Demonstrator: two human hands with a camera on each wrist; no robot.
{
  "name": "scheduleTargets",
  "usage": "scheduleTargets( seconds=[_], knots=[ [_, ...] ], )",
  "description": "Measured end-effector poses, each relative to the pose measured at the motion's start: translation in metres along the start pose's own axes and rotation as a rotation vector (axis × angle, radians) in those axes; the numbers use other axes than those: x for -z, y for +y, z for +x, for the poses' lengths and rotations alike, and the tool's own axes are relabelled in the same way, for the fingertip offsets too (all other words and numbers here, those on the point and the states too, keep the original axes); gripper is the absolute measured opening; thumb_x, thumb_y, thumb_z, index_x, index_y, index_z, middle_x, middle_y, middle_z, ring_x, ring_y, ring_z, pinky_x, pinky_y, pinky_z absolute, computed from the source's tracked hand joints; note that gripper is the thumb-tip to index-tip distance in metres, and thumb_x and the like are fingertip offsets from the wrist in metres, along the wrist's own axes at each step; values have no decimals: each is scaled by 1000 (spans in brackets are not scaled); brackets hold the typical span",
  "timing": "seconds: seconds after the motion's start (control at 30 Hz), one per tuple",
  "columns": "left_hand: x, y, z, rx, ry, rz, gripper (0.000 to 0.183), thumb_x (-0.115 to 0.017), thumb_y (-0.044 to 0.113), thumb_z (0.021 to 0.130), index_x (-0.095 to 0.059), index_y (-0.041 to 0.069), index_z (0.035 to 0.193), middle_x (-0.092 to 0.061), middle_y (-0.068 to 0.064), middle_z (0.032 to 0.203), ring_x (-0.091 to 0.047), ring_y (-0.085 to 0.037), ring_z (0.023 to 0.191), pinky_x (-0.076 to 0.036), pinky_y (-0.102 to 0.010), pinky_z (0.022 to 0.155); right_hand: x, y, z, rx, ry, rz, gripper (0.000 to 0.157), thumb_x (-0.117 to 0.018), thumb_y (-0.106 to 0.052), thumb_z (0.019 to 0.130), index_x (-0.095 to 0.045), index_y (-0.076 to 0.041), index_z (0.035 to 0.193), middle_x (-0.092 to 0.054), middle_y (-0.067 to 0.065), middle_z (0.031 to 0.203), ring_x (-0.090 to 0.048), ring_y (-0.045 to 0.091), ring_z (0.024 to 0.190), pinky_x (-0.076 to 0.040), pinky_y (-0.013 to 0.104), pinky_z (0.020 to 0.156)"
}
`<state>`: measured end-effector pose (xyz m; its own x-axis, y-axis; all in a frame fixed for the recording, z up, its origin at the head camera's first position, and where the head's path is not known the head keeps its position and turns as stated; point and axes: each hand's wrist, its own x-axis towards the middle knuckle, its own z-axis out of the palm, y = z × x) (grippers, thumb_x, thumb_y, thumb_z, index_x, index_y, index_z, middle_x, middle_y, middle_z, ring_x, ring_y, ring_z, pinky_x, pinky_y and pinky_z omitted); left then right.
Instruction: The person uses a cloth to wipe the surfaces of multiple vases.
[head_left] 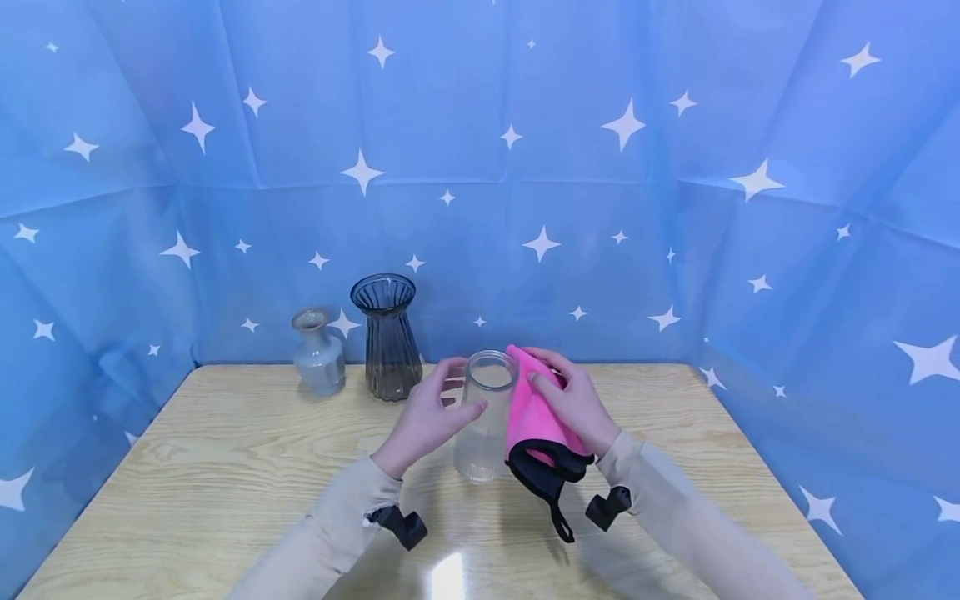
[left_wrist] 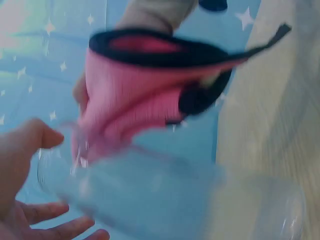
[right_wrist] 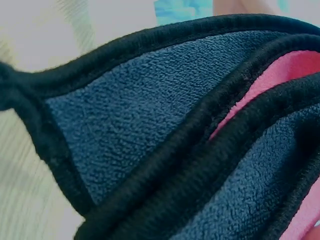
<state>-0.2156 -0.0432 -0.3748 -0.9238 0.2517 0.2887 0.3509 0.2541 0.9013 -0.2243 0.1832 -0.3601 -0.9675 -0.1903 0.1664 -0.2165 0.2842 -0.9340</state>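
Observation:
In the head view a clear glass jar (head_left: 480,442) stands on the table, its round mouth facing up. My left hand (head_left: 431,412) is at the jar's left side, thumb in front of the glass and fingers spread behind. In the left wrist view the thumb (left_wrist: 37,135) is near the neck of the blurred jar (left_wrist: 150,195); firm contact cannot be made out. My right hand (head_left: 573,400) grips a folded pink cleaning cloth (head_left: 528,417) against or close beside the jar's right side. Dark grey lining, black edging and a hanging loop show on the cloth (right_wrist: 135,110) in the right wrist view.
Left of the jar stand a dark ribbed glass vase (head_left: 392,350) and a small pale bottle vase (head_left: 321,362), near the back edge. The wooden table (head_left: 247,492) is enclosed by a blue star-patterned curtain (head_left: 450,108).

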Motion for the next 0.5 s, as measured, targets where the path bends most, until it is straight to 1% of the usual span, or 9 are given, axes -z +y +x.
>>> scheduleTargets(
  seconds=[0.07,0.17,0.27,0.37,0.43,0.5],
  knots=[
    [-4,2,-3,-10,20,-6,60,-75,18,84,-47,3,135,-56,-15,126,-53,-32,116,-49,-47,95,-1,0,-1,5,-11,10,42,-54,-19,100,-50,-11,141,-60,19,113,-61,19,70,-53,30,57],
    [-11,0,-3,-32,49,0,63,-76,17,83,-46,3,136,-56,-15,126,-54,-32,115,-50,-46,94,-4,5,-3,5,-25,27,42,-52,-17,101,-49,-11,142,-63,19,108,-61,18,68,-52,29,55],
    [-15,-3,-2,-48,77,16,65,-78,15,81,-46,2,135,-57,-16,124,-55,-32,113,-51,-44,92,-8,14,-4,13,-16,19,42,-52,-15,101,-49,-10,143,-62,19,112,-60,17,70,-51,28,57],
    [-16,-3,-2,-42,80,16,66,-79,15,80,-46,3,135,-58,-15,123,-55,-31,113,-51,-44,92,-12,23,-6,9,-1,-9,43,-53,-14,100,-49,-9,142,-58,19,118,-59,18,78,-51,27,63],
    [-15,-3,-1,-26,71,15,66,-80,14,79,-46,4,135,-58,-15,123,-55,-30,114,-50,-43,93,-15,28,-8,-10,6,-28,43,-53,-15,100,-49,-10,143,-55,17,123,-58,19,85,-50,27,70],
    [-14,-3,0,-26,57,7,65,-80,15,80,-47,4,135,-58,-16,123,-54,-31,114,-50,-44,93,-17,35,-9,-33,9,-59,43,-53,-15,100,-48,-10,143,-55,16,124,-57,19,89,-49,27,74]
  ],
)
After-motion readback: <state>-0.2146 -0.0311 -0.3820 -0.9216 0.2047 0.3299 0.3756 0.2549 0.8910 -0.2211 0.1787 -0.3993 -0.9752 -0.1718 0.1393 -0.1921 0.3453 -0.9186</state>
